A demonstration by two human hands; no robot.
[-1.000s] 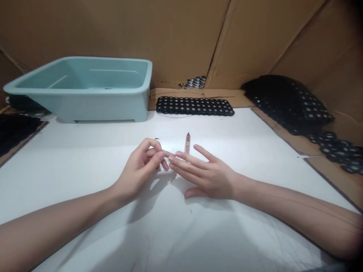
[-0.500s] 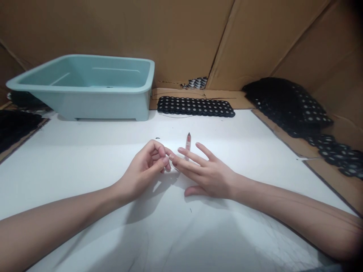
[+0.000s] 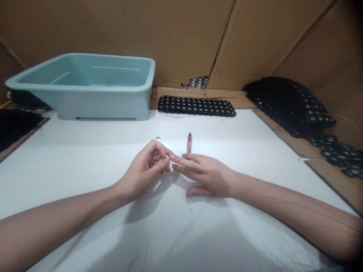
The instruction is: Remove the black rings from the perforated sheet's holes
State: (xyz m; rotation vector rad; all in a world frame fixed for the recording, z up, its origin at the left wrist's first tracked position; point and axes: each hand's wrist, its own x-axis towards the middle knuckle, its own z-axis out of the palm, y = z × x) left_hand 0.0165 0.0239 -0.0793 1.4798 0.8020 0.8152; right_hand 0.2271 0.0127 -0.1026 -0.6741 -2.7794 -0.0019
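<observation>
Over the middle of the white tabletop point(image 3: 93, 158), my left hand point(image 3: 149, 164) is closed, its fingers curled and the thumb tip pressed toward them. Whatever it pinches, if anything, is hidden or too small to make out. One of its fingers reaches out and meets a fingertip of my right hand point(image 3: 208, 173). That right hand is open, palm down, fingers stretched leftward and the thumb apart, with nothing held. Just beyond its fingers lies a slim item with a dark pointed tip and a red label point(image 3: 189, 143), its near end covered by the hand.
A light blue plastic basin point(image 3: 104, 102) stands at the back left. Beside it lies a stack of black strips with pale dots point(image 3: 197, 105). More black dotted material point(image 3: 292, 105) is heaped at the right, and black material point(image 3: 18, 124) at the left. Cardboard walls point(image 3: 187, 37) enclose the table.
The spread fingers of my right hand have come closer together and lowered, showing more of the red-labelled item. My left hand stays almost in place.
</observation>
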